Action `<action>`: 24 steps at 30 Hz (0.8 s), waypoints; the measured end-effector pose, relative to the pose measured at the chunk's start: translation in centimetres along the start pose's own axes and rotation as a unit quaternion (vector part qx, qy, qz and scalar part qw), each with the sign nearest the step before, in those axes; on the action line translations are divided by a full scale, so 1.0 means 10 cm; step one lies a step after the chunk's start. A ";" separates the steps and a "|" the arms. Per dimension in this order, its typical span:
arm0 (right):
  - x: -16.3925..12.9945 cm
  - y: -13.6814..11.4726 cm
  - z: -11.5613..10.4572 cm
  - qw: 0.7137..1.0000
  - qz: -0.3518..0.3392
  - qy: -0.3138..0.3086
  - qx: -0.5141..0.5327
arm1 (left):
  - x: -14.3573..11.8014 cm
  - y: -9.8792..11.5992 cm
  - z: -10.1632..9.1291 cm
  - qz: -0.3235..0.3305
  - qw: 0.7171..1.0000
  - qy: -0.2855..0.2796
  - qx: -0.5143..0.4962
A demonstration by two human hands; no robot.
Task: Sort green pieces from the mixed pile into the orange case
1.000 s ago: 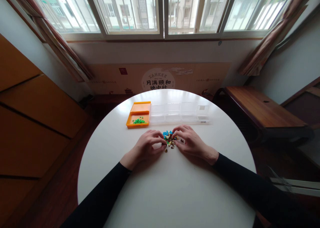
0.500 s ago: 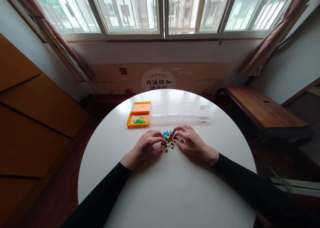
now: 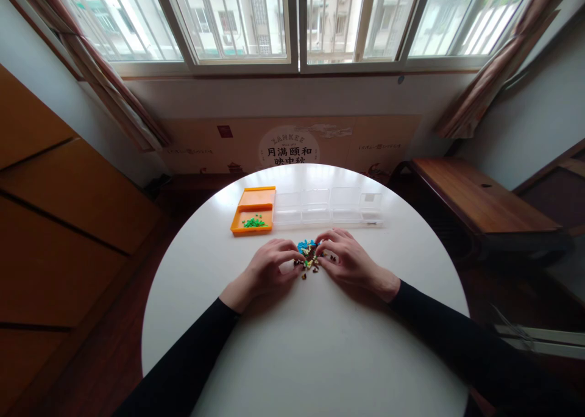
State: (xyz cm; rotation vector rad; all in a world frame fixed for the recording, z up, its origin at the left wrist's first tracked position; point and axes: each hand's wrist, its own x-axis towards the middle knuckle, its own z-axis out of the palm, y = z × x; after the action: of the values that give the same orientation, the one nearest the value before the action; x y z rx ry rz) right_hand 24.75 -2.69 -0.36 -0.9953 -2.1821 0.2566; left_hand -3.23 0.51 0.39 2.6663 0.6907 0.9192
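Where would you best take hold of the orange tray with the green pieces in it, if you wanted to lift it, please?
Probably by the two long side walls of the orange tray, from above near its middle. It lies flat on the white table with a low raised rim, and the clear boxes abut its right side, so the left wall is freer. The green pieces sit loose, so keep it level.

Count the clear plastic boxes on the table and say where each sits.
4, in a row right of the orange tray: first beside the tray, second, third, and fourth at the right end. None seems hidden.
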 end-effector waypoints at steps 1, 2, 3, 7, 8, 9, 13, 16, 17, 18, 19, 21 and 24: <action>0.00 0.01 0.00 1.000 0.000 -0.002 -0.001 | 0.00 0.00 0.00 -0.001 1.000 0.000 0.000; -0.01 0.02 0.01 1.000 0.000 -0.003 -0.003 | 0.00 0.00 0.00 -0.002 1.000 0.000 0.000; -0.01 0.03 0.02 1.000 0.000 -0.005 -0.004 | -0.01 0.00 0.00 -0.003 1.000 0.000 0.000; -0.01 0.05 0.03 1.000 -0.004 -0.001 -0.006 | -0.01 0.00 0.01 -0.004 1.000 0.001 0.001; -0.01 0.04 0.03 1.000 -0.005 0.001 -0.003 | -0.01 0.00 0.01 -0.004 1.000 0.003 0.002; 0.00 0.04 0.02 1.000 -0.004 0.004 0.002 | -0.01 0.00 0.01 -0.003 1.000 0.006 0.004; 0.02 0.01 0.01 0.999 -0.002 0.017 0.038 | 0.01 0.00 0.02 -0.006 0.999 0.036 0.027; 0.04 -0.01 0.01 0.998 -0.002 0.021 0.065 | 0.03 0.03 0.05 -0.011 0.996 0.071 0.046; 0.04 -0.01 0.01 0.997 -0.003 0.022 0.070 | 0.04 0.05 0.06 -0.012 0.995 0.081 0.050; 0.04 -0.02 0.01 0.997 -0.003 0.021 0.073 | 0.05 0.07 0.07 -0.013 0.994 0.090 0.052; 0.05 -0.02 0.02 0.997 -0.005 0.020 0.076 | 0.06 0.09 0.09 -0.014 0.994 0.098 0.053; 0.05 -0.02 0.02 0.997 -0.010 0.018 0.080 | 0.08 0.13 0.11 -0.014 0.992 0.109 0.054; 0.05 -0.02 0.03 0.996 -0.022 0.020 0.086 | 0.10 0.18 0.14 -0.009 0.992 0.116 0.053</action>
State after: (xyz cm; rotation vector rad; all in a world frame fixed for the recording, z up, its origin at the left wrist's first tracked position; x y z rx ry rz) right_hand 24.20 -2.39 -0.27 -0.8487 -2.1031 0.3946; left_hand -1.02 -0.61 0.43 2.6643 0.8349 1.2339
